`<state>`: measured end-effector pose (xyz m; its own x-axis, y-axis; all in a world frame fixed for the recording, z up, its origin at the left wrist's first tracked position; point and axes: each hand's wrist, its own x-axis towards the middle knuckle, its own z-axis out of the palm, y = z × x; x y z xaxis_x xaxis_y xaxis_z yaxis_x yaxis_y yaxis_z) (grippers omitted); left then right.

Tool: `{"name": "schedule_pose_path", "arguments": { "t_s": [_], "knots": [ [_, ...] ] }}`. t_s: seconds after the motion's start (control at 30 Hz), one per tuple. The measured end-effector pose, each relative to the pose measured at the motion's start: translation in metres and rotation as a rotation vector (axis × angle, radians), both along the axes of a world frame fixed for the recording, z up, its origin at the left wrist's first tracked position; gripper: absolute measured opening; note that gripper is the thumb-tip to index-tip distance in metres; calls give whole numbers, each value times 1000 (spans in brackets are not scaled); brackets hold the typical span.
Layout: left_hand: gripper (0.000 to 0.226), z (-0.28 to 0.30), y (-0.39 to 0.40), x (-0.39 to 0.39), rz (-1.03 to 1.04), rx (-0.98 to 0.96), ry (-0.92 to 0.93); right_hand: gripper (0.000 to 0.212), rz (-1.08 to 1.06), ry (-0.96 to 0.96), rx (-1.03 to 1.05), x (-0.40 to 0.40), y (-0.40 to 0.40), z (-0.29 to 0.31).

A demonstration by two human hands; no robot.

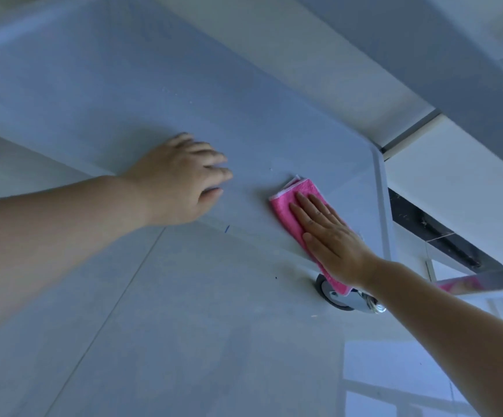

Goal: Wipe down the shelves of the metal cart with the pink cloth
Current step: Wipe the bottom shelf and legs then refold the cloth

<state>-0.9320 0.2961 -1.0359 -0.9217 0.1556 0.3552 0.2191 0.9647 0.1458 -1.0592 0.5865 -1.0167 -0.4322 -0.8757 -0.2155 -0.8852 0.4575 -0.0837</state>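
The metal cart's bottom shelf (130,94) is a wide grey tray filling the upper left of the head view. A folded pink cloth (286,206) lies near the shelf's right front corner. My right hand (328,236) presses flat on the cloth with straight fingers, and the cloth's near end hangs over the shelf's front edge. My left hand (181,176) rests on the shelf's front edge to the left of the cloth, fingers spread and slightly blurred, holding nothing.
A caster wheel (337,293) sits under the shelf's right front corner on the grey tiled floor (154,326). An upper shelf (425,49) overhangs at top right. A metal bar (491,281) crosses at right, reflecting pink.
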Motion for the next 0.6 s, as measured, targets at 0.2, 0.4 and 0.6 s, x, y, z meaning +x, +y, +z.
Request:
{"name": "schedule_pose_path", "arguments": {
  "t_s": [0.2,0.4,0.6],
  "knots": [
    [50,-9,-3,-2,70,64,-8,53,60,14,32,-41,-1,2],
    [51,-4,-41,22,123,-36,-11,51,-101,43,-55,-108,-17,-5],
    [51,-9,-35,25,193,18,-46,52,-412,94,6,-181,-46,-15]
  ]
}}
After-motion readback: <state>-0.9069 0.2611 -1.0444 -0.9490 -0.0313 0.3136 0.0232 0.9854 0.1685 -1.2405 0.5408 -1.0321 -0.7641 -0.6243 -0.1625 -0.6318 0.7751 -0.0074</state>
